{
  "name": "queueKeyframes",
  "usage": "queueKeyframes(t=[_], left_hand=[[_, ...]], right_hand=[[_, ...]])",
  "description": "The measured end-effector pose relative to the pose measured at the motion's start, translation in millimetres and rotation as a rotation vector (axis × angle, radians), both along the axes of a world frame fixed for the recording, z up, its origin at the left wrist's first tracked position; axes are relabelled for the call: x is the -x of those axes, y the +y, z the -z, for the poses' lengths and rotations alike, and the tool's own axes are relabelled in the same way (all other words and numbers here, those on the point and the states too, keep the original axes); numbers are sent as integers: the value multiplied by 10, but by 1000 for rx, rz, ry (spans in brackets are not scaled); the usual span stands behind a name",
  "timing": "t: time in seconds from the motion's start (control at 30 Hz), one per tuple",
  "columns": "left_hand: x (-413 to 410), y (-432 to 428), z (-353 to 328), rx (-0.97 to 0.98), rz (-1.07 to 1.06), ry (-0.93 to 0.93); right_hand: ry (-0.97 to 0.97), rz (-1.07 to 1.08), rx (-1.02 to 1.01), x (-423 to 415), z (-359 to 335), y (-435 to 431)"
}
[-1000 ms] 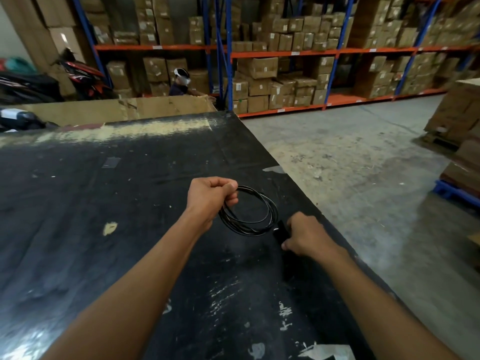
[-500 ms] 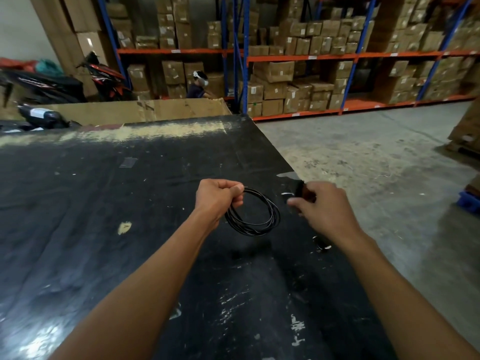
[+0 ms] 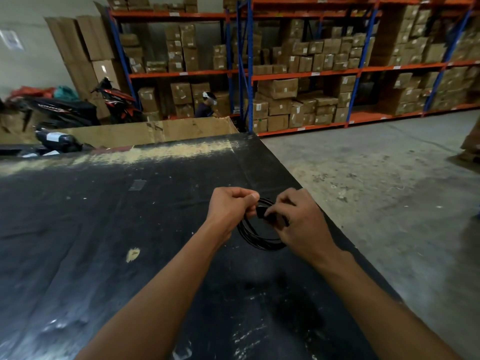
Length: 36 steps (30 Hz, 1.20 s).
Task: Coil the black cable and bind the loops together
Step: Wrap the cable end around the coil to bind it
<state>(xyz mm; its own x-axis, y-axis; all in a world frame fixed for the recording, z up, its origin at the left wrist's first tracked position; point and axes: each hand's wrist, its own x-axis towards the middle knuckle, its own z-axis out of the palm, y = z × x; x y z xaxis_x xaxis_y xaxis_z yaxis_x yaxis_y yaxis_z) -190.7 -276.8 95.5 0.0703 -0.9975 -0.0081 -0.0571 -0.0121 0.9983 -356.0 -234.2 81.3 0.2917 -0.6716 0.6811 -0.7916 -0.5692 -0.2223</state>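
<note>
- Head view: a black, scuffed tabletop (image 3: 109,229) is seen from above, with two bare forearms reaching forward over it.
- The black cable (image 3: 255,236) is gathered into several round loops and held just above the tabletop, near its right edge, between the two hands.
- The left hand (image 3: 230,210) is closed in a fist, its grip pinched around the top left of the loops.
- The right hand (image 3: 302,222) is curled at the right side of the coil; its grip is narrow, with the fingertips (image 3: 268,211) pinched on a small black piece at the top of the loops. Whether that piece is a strap or the cable's end cannot be told.
- The lower arc of the coil is left hanging free below both hands.
- Beyond the tabletop, a concrete floor (image 3: 376,183) and blue-and-orange shelves (image 3: 306,74) stacked with cardboard boxes are shown.
</note>
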Motion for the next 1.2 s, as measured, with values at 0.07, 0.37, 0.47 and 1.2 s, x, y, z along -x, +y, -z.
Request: queueKeyframes(t=[0.07,0.37,0.47,1.2], left_hand=[[29,7,8,-6,36,22],[89,105,-47,-73,184,100],[63,133,-86,-150,226,146],[102,183,-171,-106,179,3]], right_hand=[[-46,75,57,42,31,-25],[-135,7,136,94,84,2],[-140,2,175,100,95,18],[-488,-17,-54,115,-17,-58]])
